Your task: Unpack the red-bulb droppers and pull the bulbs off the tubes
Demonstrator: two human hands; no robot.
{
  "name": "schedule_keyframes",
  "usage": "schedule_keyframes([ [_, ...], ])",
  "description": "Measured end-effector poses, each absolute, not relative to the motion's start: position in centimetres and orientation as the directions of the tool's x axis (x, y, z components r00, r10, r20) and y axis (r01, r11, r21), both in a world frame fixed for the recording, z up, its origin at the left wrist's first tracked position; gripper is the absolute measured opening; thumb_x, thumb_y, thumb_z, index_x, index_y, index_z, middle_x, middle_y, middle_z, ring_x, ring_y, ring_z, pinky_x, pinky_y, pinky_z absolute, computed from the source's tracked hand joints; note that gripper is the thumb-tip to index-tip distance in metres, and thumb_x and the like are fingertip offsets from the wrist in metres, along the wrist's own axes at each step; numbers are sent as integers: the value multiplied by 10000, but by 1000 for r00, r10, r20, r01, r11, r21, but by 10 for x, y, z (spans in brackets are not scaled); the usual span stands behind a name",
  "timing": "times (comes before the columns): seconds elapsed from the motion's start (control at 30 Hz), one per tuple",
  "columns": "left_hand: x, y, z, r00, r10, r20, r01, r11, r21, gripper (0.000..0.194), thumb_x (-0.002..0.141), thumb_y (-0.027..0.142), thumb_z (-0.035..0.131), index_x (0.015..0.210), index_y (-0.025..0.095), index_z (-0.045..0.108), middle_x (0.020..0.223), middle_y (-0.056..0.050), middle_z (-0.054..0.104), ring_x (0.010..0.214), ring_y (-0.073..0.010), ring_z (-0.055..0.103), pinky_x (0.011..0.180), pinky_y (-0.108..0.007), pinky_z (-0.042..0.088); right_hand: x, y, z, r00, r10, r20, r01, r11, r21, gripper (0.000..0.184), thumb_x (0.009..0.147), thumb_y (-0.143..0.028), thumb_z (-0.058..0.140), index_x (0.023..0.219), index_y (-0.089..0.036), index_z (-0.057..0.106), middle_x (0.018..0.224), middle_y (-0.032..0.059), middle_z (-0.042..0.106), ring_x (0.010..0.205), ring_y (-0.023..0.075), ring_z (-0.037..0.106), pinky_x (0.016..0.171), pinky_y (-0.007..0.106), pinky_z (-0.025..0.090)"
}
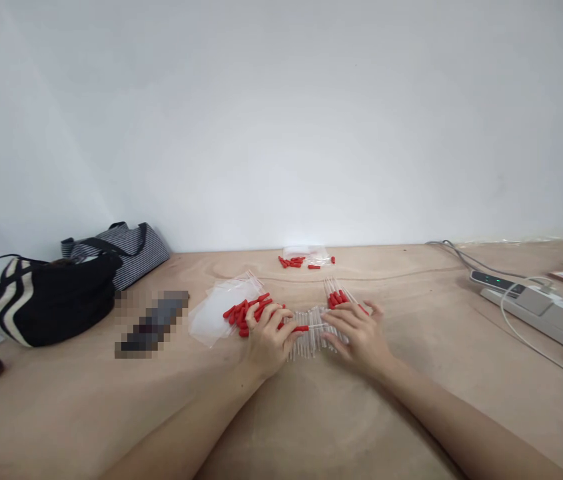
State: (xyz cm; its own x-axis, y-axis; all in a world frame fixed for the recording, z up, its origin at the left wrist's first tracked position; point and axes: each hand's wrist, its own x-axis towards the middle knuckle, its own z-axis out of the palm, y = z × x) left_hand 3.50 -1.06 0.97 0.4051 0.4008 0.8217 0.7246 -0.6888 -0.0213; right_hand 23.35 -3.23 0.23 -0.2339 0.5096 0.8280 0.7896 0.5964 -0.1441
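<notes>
Between finger and thumb my left hand [270, 337] pinches a red rubber bulb [302, 328]. A thin clear dropper tube [315, 326] runs from that bulb to the fingers of my right hand [358, 333], which are closed on it. Under and between both hands lies a row of loose clear tubes [306, 347]. A pile of red bulbs [244, 312] sits beside and partly under my left hand. Just beyond my right hand are several tubes with red bulbs on their ends [337, 299], partly hidden by the fingers.
Clear plastic bags [211, 313] lie left of the pile. More red bulbs [291, 262] and a small bag [306, 253] are near the wall. A blurred dark object [154, 327], a black bag [71, 300] and a striped bag [144, 257] stand left; a power strip [541, 320] with cables lies right.
</notes>
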Motion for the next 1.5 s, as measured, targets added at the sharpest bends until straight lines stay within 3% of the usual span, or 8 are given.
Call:
schedule_keyframes([
  [0.1,38,-12,7,429,351,832,706,-705,-66,150,791,319,542,685,238,612,786,20,653,871,-180,538,920,-449,196,224,-31,-6,-424,361,831,806,569,164,137,826,-223,504,914,-241,608,752,-25,664,875,140,544,936,395,133],
  [0.27,40,-13,3,497,338,800,704,-695,-144,117,799,322,525,810,267,627,983,-1,640,971,-201,515,936,-473,189,215,-32,-12,-500,262,826,794,519,316,237,852,-114,382,909,-184,601,650,-15,618,799,120,523,943,381,137],
  [0.57,35,-11,5,580,294,759,677,-693,-249,112,788,259,547,705,253,621,1011,21,634,989,-197,511,976,-488,156,218,-40,-4,-560,510,653,791,562,239,299,818,-103,380,955,-288,570,671,-21,612,764,132,486,902,341,152],
  [0.7,34,-12,11,581,276,766,680,-682,-270,144,806,242,518,703,257,618,1008,28,639,991,-197,514,990,-503,129,221,-39,0,-559,516,648,770,614,175,331,783,-102,427,1021,-293,554,650,-14,590,746,151,468,862,353,171],
  [1.1,29,-12,21,588,237,773,696,-636,-334,141,795,264,542,670,250,605,979,42,650,966,-191,520,978,-497,145,221,-39,8,-577,546,607,789,565,242,406,815,-93,393,1129,-328,500,615,-7,555,725,160,423,802,366,167],
  [1.27,-7,3,31,363,408,838,866,-481,-141,154,785,237,526,682,250,640,942,-21,642,932,-244,511,903,-532,206,248,-32,5,-442,665,602,861,502,77,495,770,-43,373,1181,-305,458,692,10,603,752,166,467,788,357,194],
  [1.4,-30,17,38,201,622,756,865,-475,161,225,810,326,460,816,221,659,804,-52,590,773,-190,531,730,-349,407,257,-23,2,-330,744,580,874,474,-111,454,782,-56,298,1222,-142,372,939,99,612,812,189,512,722,324,261],
  [1.5,-37,21,40,158,790,592,819,-439,368,234,783,337,461,862,194,628,742,-22,566,641,-140,533,597,-259,429,250,-18,-4,-338,757,560,862,487,-139,415,775,-48,297,1158,-143,428,955,107,590,818,188,521,707,305,304],
])
